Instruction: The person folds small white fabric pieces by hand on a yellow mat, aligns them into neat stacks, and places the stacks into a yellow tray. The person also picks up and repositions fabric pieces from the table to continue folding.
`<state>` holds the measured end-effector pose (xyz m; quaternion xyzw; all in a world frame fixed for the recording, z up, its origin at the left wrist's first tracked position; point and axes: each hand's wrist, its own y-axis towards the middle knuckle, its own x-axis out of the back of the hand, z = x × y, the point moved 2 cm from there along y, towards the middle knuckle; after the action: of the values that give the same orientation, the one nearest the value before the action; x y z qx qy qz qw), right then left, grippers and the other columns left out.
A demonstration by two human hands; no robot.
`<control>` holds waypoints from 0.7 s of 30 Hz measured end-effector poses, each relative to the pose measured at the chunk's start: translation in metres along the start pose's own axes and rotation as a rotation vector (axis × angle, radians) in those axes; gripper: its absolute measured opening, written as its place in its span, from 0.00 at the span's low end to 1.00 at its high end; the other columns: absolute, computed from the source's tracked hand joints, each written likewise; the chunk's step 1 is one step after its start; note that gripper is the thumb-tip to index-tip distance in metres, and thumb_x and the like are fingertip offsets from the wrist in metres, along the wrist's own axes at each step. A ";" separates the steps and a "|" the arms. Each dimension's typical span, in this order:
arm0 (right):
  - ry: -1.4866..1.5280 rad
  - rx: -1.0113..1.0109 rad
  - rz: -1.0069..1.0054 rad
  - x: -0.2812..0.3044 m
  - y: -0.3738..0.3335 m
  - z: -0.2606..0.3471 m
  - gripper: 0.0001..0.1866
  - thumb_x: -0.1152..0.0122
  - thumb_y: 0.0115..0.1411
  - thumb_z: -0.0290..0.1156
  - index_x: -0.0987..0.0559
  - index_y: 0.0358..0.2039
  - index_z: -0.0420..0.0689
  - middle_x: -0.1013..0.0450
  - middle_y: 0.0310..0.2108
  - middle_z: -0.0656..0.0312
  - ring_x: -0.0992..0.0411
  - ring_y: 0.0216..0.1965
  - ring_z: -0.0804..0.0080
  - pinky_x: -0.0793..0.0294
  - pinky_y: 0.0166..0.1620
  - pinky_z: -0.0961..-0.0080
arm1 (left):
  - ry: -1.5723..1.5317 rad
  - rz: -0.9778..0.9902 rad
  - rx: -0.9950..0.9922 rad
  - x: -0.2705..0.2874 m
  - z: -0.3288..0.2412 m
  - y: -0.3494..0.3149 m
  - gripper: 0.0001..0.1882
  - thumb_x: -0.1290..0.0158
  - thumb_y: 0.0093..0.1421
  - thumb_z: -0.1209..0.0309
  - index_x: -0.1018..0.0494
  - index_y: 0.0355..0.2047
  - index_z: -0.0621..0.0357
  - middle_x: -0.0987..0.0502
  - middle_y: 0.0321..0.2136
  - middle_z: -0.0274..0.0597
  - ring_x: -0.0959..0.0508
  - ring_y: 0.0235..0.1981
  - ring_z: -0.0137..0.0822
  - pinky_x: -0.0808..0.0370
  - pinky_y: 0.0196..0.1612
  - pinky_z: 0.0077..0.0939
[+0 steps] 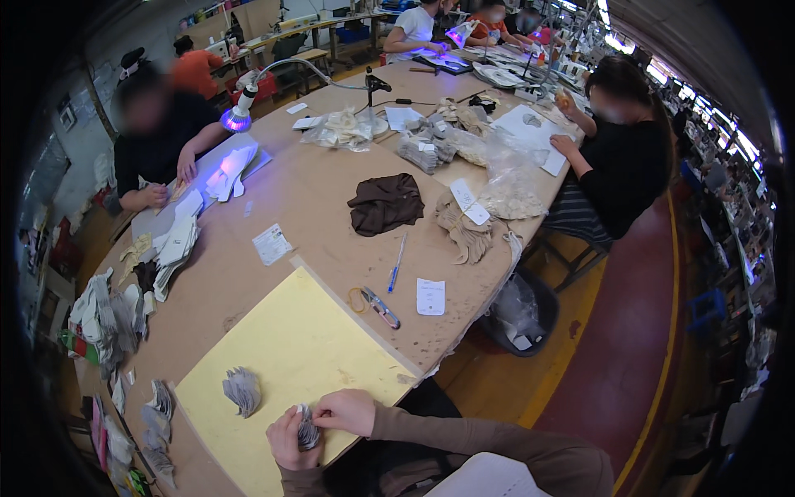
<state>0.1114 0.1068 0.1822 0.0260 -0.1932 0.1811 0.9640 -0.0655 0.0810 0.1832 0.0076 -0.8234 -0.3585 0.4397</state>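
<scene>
Over the near edge of a yellow sheet (290, 331), my left hand (288, 439) is closed around a small stack of grey fabric pieces (308, 429). My right hand (346, 412) pinches the same stack from its right side, fingers drawn together. Another bundle of grey fabric pieces (242, 391) lies on the sheet, a little beyond and left of my hands. Thread snips (383, 309) and a blue pen (397, 263) rest on the brown tabletop past the sheet. Whether each hand grips one piece or several is too small to tell.
Folded brown cloth (386, 204), a tan fabric bundle (464, 228) and a white paper slip (431, 296) lie farther off. Grey piles (157, 422) line the left edge. A dark bin (522, 315) stands right of the table. Co-workers sit left (161, 132) and right (625, 157).
</scene>
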 end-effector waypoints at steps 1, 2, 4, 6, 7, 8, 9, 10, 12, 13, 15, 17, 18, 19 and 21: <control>-0.043 -0.030 0.040 -0.001 0.001 0.000 0.11 0.37 0.57 0.39 0.20 0.31 0.45 0.25 0.24 0.61 0.25 0.27 0.63 0.27 0.31 0.70 | -0.016 0.016 -0.004 0.001 0.002 -0.001 0.32 0.29 0.37 0.73 0.27 0.46 0.61 0.22 0.44 0.52 0.23 0.40 0.51 0.27 0.45 0.40; -0.075 -0.028 0.053 -0.003 0.002 0.002 0.11 0.38 0.58 0.39 0.20 0.32 0.45 0.25 0.24 0.61 0.25 0.27 0.63 0.27 0.31 0.70 | -0.025 0.034 0.007 0.001 0.003 -0.002 0.33 0.29 0.38 0.73 0.27 0.47 0.62 0.22 0.44 0.53 0.23 0.41 0.52 0.26 0.46 0.40; -0.111 -0.053 0.107 -0.008 0.006 0.004 0.10 0.40 0.59 0.38 0.21 0.33 0.45 0.25 0.25 0.61 0.25 0.28 0.66 0.27 0.33 0.71 | -0.051 0.029 0.026 0.002 0.004 -0.006 0.35 0.29 0.38 0.74 0.28 0.49 0.63 0.23 0.44 0.53 0.22 0.42 0.50 0.26 0.48 0.39; 0.053 -0.013 0.112 -0.011 0.012 0.005 0.10 0.42 0.61 0.38 0.21 0.34 0.45 0.26 0.26 0.62 0.26 0.29 0.70 0.28 0.35 0.72 | -0.128 0.025 0.141 0.002 0.006 -0.008 0.36 0.29 0.37 0.73 0.29 0.50 0.64 0.23 0.44 0.52 0.22 0.43 0.49 0.26 0.50 0.39; 0.231 0.028 0.111 -0.012 0.013 0.005 0.10 0.43 0.62 0.38 0.22 0.34 0.45 0.27 0.26 0.63 0.27 0.29 0.73 0.28 0.36 0.73 | -0.192 0.022 0.246 0.002 0.007 -0.011 0.37 0.29 0.37 0.72 0.29 0.50 0.64 0.23 0.44 0.52 0.22 0.42 0.49 0.27 0.50 0.39; 0.367 0.006 0.148 -0.013 0.015 0.004 0.10 0.45 0.62 0.38 0.22 0.34 0.45 0.27 0.26 0.64 0.28 0.30 0.76 0.29 0.38 0.74 | -0.271 0.013 0.295 0.003 0.008 -0.010 0.37 0.28 0.37 0.72 0.29 0.50 0.64 0.23 0.43 0.51 0.22 0.41 0.48 0.27 0.51 0.39; 0.655 -0.057 0.145 -0.013 0.016 0.002 0.10 0.46 0.63 0.38 0.23 0.34 0.45 0.28 0.27 0.66 0.30 0.30 0.78 0.30 0.39 0.76 | -0.318 0.010 0.364 0.003 0.009 -0.009 0.38 0.29 0.37 0.73 0.29 0.51 0.64 0.23 0.43 0.51 0.22 0.42 0.48 0.28 0.52 0.38; 0.902 -0.189 0.184 -0.013 0.014 -0.001 0.11 0.47 0.64 0.38 0.23 0.33 0.45 0.29 0.27 0.67 0.31 0.30 0.80 0.31 0.39 0.77 | -0.381 0.000 0.381 0.006 0.009 -0.008 0.38 0.29 0.36 0.73 0.30 0.51 0.64 0.24 0.43 0.51 0.22 0.43 0.47 0.28 0.53 0.38; 1.309 -0.292 0.157 -0.009 0.008 -0.002 0.11 0.51 0.66 0.37 0.26 0.30 0.47 0.33 0.23 0.72 0.37 0.27 0.83 0.35 0.40 0.81 | -0.483 0.020 0.293 0.010 0.010 0.000 0.39 0.34 0.36 0.81 0.33 0.54 0.66 0.26 0.46 0.51 0.24 0.49 0.41 0.29 0.54 0.32; 1.406 -0.318 0.167 -0.003 0.006 -0.002 0.10 0.51 0.66 0.36 0.26 0.31 0.47 0.35 0.22 0.72 0.37 0.26 0.83 0.35 0.38 0.82 | -0.481 0.034 0.268 0.010 0.011 0.006 0.39 0.33 0.35 0.79 0.32 0.52 0.66 0.26 0.45 0.50 0.24 0.48 0.42 0.29 0.54 0.32; 1.633 -0.286 0.246 0.013 0.004 -0.001 0.07 0.50 0.65 0.34 0.26 0.33 0.46 0.37 0.20 0.72 0.38 0.24 0.82 0.35 0.35 0.85 | -0.535 -0.008 0.211 0.008 0.009 0.017 0.37 0.32 0.34 0.76 0.30 0.49 0.66 0.26 0.44 0.50 0.24 0.46 0.42 0.29 0.54 0.33; 1.779 -0.173 0.282 0.036 0.002 -0.004 0.08 0.53 0.68 0.34 0.29 0.34 0.46 0.46 0.16 0.75 0.45 0.20 0.84 0.41 0.28 0.85 | -0.691 0.103 0.264 0.003 0.007 0.025 0.37 0.32 0.33 0.74 0.31 0.48 0.66 0.27 0.45 0.50 0.25 0.47 0.41 0.29 0.53 0.33; 1.789 -0.132 0.277 0.050 0.003 -0.007 0.08 0.53 0.68 0.34 0.29 0.35 0.46 0.47 0.16 0.75 0.47 0.19 0.85 0.43 0.26 0.85 | -0.775 0.161 0.303 0.000 0.005 0.027 0.38 0.31 0.33 0.74 0.31 0.48 0.66 0.27 0.46 0.51 0.25 0.48 0.41 0.29 0.53 0.33; 1.798 -0.094 0.271 0.061 0.003 -0.010 0.08 0.54 0.69 0.34 0.29 0.35 0.46 0.49 0.16 0.76 0.49 0.18 0.85 0.45 0.25 0.85 | -0.917 0.184 0.388 -0.004 0.003 0.028 0.38 0.31 0.33 0.73 0.32 0.49 0.65 0.27 0.46 0.51 0.25 0.48 0.42 0.29 0.54 0.33; 1.722 -0.134 0.217 0.075 -0.001 -0.016 0.08 0.53 0.69 0.34 0.29 0.35 0.46 0.48 0.16 0.76 0.50 0.18 0.86 0.48 0.23 0.86 | -1.218 0.218 0.547 -0.014 -0.002 0.027 0.39 0.31 0.33 0.71 0.32 0.50 0.65 0.27 0.45 0.52 0.26 0.50 0.43 0.29 0.54 0.34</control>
<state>0.1819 0.1328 0.1961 -0.1952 0.5916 0.2170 0.7516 -0.0477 0.1045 0.1896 -0.1679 -0.9814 -0.0312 -0.0872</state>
